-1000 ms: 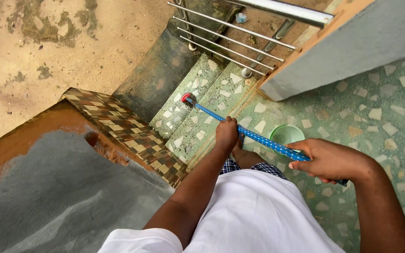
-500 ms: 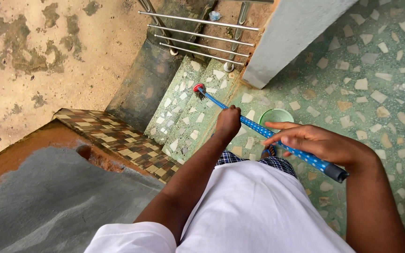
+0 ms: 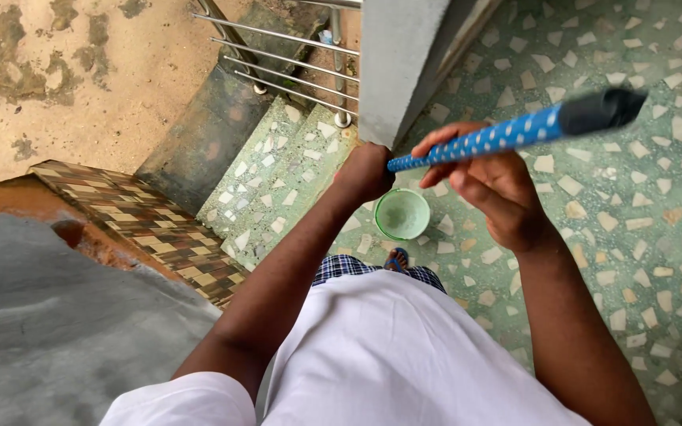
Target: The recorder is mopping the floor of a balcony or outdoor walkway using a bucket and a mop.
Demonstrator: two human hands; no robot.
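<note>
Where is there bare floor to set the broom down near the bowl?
Bare terrazzo floor lies right of the right hand, bounded by the grey wall. Crowded around the green bowl, the foot and the left hand on the blue handle.

Green terrazzo floor with pale stone chips ran down into two matching steps. A grey pillar stood beside a steel railing. Below lay patterned brick paving and stained sandy ground in daylight.
</note>
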